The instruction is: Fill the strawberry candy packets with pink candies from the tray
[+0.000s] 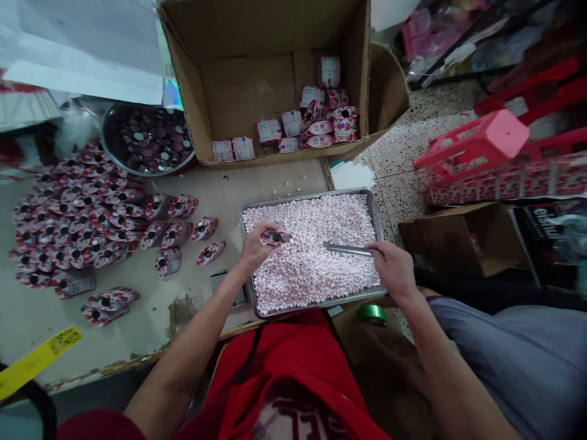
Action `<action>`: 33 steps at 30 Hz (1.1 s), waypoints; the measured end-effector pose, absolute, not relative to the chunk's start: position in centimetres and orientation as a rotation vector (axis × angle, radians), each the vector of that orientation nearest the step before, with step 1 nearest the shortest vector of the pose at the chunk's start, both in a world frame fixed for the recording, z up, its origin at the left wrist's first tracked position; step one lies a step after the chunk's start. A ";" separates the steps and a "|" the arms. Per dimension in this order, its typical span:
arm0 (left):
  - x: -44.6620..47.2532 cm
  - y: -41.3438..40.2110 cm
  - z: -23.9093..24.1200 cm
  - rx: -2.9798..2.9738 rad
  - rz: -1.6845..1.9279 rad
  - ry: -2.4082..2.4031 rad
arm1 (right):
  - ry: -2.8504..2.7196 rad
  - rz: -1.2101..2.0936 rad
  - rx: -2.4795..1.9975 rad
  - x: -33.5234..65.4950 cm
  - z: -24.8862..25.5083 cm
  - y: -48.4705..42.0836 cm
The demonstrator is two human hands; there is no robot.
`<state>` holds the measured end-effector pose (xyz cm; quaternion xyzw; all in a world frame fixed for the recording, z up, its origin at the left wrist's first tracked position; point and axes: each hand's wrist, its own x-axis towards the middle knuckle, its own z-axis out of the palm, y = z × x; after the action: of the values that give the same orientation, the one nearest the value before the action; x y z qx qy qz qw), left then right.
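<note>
My left hand [255, 249] is closed around a small red-and-white printed packet [274, 237] with a dark round opening facing up. It holds the packet over the left part of a metal tray [316, 302] full of small whitish-pink pellets [316, 269]. My right hand [393, 266] grips the handle end of a slim metal scoop [351, 249] at the tray's right side. The scoop's far end rests at or in the pellets; its tip is partly hidden among them. Many similar packets [82, 214] stand upright on the table to the left.
Behind the tray, an open cardboard box [247, 79] holds several packets lying loose. A metal bowl [151, 170] of round, shiny lids stands beside it. A roll of green tape [372, 315] sits below the tray. At right are a pink stool [486, 140] and a person's grey-clad leg [513, 348].
</note>
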<state>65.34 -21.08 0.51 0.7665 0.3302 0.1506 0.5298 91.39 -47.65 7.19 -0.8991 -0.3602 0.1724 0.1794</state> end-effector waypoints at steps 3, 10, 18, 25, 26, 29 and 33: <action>65.1 -21.4 0.5 1.775 0.332 0.812 | -0.798 0.637 -2.464 92.0 0.1 -48.8; 64.5 -21.3 0.1 1.921 0.310 1.032 | -0.727 0.981 -2.095 86.0 -6.5 -41.2; 64.0 -22.0 0.5 2.002 0.285 0.997 | -0.570 1.130 -1.830 89.2 1.6 -42.6; 63.9 -22.7 0.8 2.066 0.295 0.999 | -0.878 0.936 -1.916 87.8 5.9 -37.6; 63.8 -22.6 0.8 2.068 0.292 1.005 | -0.965 0.876 -1.944 87.5 6.5 -37.2; 63.6 -22.6 0.6 2.063 0.286 1.016 | -1.250 0.718 -2.032 86.3 8.7 -36.1; 64.0 -22.7 0.5 2.048 0.267 1.020 | -1.554 0.623 -2.242 84.0 12.4 -34.6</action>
<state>63.99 -22.68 0.53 0.8122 0.4044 0.1057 0.4069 83.97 -34.64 12.36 -0.7895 -0.5471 0.2195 0.1709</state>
